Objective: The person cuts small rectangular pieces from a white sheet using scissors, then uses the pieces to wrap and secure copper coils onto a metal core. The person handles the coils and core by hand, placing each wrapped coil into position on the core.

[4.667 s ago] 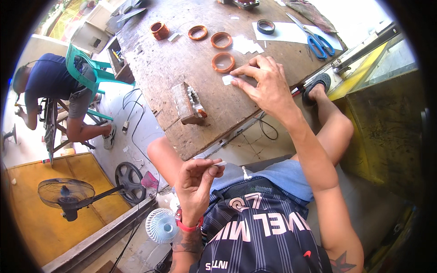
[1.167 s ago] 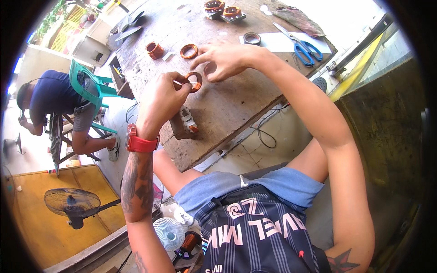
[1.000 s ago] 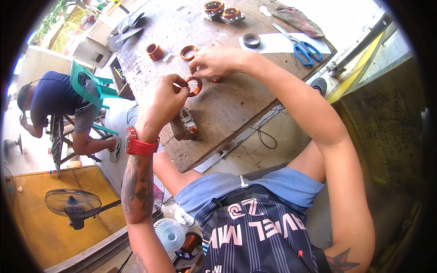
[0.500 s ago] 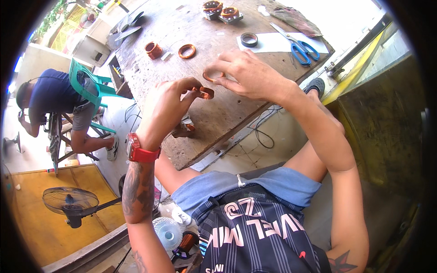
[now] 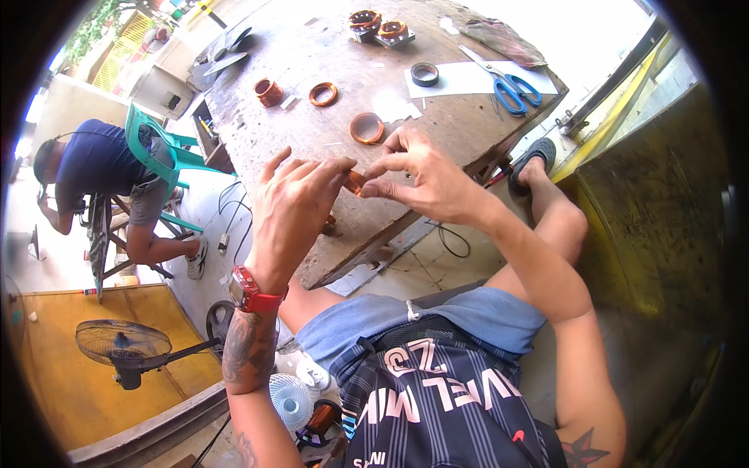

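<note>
Over the near part of the wooden table, my left hand (image 5: 290, 204) pinches a small copper wire coil (image 5: 355, 184) between thumb and fingertips. From the other side, my right hand (image 5: 433, 183) has its thumb and fingers closed on the same coil, which is partly hidden by the fingers. Just beyond my right fingertips a ring-shaped copper coil (image 5: 367, 129) lies flat on the tabletop. Farther back are another flat copper ring (image 5: 322, 94) and a thicker copper coil (image 5: 268, 92). Beneath my left hand, another copper-coloured piece (image 5: 330, 226) is mostly hidden.
On the table (image 5: 421, 175) are black tape (image 5: 424, 74), blue-handled scissors (image 5: 512, 90), white paper (image 5: 460, 79), a cloth (image 5: 503, 40), wound motor cores (image 5: 394, 33) and fan blades (image 5: 226, 56). A seated person (image 5: 109, 164) works at left. A fan (image 5: 123, 347) stands lower left.
My right hand has let go of the ring coil, now lying on the table, and has come to the small coil in my left hand. My left hand has moved slightly right and down.
</note>
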{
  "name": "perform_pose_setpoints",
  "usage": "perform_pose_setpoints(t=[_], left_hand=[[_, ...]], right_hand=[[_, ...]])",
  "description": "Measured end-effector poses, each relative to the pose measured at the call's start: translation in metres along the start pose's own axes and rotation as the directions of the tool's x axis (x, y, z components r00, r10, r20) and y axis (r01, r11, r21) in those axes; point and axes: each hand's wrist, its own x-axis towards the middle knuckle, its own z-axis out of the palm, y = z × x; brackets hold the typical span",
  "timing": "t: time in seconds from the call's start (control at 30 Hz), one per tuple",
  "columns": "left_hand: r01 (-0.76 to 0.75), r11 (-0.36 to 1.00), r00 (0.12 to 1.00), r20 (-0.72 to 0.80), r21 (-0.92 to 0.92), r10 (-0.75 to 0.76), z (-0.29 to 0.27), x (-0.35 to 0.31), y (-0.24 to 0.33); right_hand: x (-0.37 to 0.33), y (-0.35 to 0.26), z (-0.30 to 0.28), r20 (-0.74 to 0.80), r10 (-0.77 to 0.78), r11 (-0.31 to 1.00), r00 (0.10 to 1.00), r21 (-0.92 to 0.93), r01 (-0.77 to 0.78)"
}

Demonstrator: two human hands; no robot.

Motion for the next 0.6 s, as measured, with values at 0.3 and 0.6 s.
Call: perform_pose_setpoints(t=[0.3, 0.6], left_hand=[[-0.105, 0.994, 0.985, -0.134, 0.016, 0.106, 0.006, -0.012, -0.007], [-0.182, 0.983, 0.971, -0.154, 0.014, 0.182, 0.0, -0.015, -0.013]], right_hand=[[-0.007, -0.018, 0.029, 0.136, 0.28, 0.736, 0.95, 0.606, -0.304], [-0.008, -0.026, 0.03, 0.1, 0.245, 0.809, 0.964, 0.528, -0.26]])
